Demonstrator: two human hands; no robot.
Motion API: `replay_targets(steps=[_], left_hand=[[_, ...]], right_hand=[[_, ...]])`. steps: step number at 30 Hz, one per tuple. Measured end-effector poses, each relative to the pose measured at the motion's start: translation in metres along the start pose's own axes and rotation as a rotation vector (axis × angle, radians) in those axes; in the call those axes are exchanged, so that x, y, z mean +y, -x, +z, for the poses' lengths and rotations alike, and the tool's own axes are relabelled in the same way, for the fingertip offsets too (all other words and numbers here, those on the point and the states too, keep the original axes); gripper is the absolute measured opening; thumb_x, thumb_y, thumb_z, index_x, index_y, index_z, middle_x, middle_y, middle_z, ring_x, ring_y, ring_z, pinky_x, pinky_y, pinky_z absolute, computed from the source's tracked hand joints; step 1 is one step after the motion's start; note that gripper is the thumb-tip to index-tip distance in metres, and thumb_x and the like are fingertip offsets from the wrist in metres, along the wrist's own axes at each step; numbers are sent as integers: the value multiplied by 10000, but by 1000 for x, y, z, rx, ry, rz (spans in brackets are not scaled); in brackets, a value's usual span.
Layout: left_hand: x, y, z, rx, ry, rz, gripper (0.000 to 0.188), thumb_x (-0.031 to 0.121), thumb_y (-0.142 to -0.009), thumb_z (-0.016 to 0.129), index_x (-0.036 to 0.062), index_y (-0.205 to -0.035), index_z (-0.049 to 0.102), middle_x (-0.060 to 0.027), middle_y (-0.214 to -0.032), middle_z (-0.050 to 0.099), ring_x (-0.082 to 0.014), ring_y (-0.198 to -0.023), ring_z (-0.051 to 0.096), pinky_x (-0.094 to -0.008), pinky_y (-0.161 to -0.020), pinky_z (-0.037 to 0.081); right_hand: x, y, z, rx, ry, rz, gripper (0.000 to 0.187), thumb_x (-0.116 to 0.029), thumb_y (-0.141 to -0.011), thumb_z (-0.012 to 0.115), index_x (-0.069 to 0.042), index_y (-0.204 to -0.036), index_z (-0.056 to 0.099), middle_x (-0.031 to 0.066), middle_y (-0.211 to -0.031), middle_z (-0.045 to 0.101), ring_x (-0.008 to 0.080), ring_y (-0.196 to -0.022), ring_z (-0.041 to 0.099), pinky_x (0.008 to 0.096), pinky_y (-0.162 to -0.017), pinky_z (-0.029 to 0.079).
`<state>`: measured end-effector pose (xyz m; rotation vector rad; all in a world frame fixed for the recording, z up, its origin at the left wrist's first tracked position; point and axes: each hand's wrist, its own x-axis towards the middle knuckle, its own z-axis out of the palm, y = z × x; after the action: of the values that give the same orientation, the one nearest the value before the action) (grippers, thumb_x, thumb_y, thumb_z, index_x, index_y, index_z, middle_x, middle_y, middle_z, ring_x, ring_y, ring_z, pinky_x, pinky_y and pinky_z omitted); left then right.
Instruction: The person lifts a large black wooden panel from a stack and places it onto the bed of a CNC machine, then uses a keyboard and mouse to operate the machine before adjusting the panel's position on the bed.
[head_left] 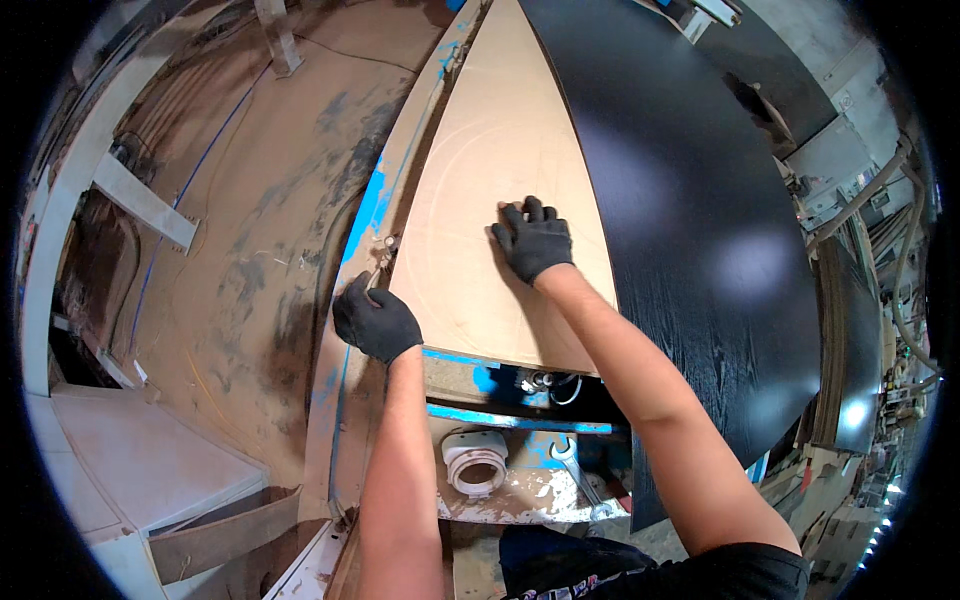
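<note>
My right hand [535, 240], in a black glove, lies palm down with spread fingers on a pale wooden panel [470, 190]. My left hand [376, 318], gloved alike, is curled at the panel's left edge. Its fingers close around the lower end of a small metal lever [380, 268] on the blue-and-bare metal side rail [362, 222]. The hand itself hides part of that grip. A large glossy black sheet [690, 200] adjoins the panel on the right.
Just in front of me, below the panel, a white ring-shaped fitting [474, 464] and a wrench [572, 470] rest on a worn blue-and-white ledge [530, 508]. A dusty floor [270, 200] spreads to the left, beside a pale metal frame [75, 190]. Stacked dark sheets [846, 350] stand at right.
</note>
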<state>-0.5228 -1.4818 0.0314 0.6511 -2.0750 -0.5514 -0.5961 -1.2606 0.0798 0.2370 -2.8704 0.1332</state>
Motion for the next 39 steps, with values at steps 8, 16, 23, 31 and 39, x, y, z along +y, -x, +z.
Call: replay_targets(steps=[8, 16, 23, 31, 39], left_hand=[[-3, 4, 4, -11, -16, -5, 259, 13, -729, 595, 111, -939, 713, -133, -893, 678, -345, -841, 632, -453, -757, 481], [-4, 3, 8, -20, 3, -4, 199, 15, -787, 561, 111, -924, 669, -119, -921, 668, -328, -892, 620, -470, -796, 454], [-11, -1, 2, 24, -9, 22, 222, -14, -780, 543, 104, -910, 679, -116, -886, 677, -325, -871, 625, -465, -785, 464], [-14, 7, 7, -66, 61, -31, 265, 7, -778, 565, 103, -979, 708, -134, -983, 667, -332, -938, 616, -450, -829, 479], [-20, 4, 11, -6, 22, 101, 234, 9, -766, 569, 81, -945, 700, -129, -954, 682, -338, -914, 625, -449, -833, 478]], right_hand=[[36, 14, -9, -109, 108, 91, 478, -459, -946, 496, -219, -1356, 542, 118, -1214, 556, 310, -1078, 563, 478, -891, 454], [31, 12, -18, -121, 89, 105, 489, -456, -948, 491, -177, -1346, 549, 111, -1238, 562, 300, -1088, 558, 476, -902, 440], [38, -57, -3, -248, 103, 178, 564, -537, -953, 423, -154, -1352, 539, 108, -1323, 525, 323, -1197, 511, 489, -998, 400], [13, -66, 39, -102, -180, -98, 875, -624, -938, 423, 92, -1434, 343, 293, -1526, 292, 447, -1436, 235, 513, -1182, 175], [-6, -40, 23, -5, -501, -616, 699, -475, -934, 576, 55, -1373, 454, 285, -1433, 429, 398, -1386, 366, 475, -1153, 272]])
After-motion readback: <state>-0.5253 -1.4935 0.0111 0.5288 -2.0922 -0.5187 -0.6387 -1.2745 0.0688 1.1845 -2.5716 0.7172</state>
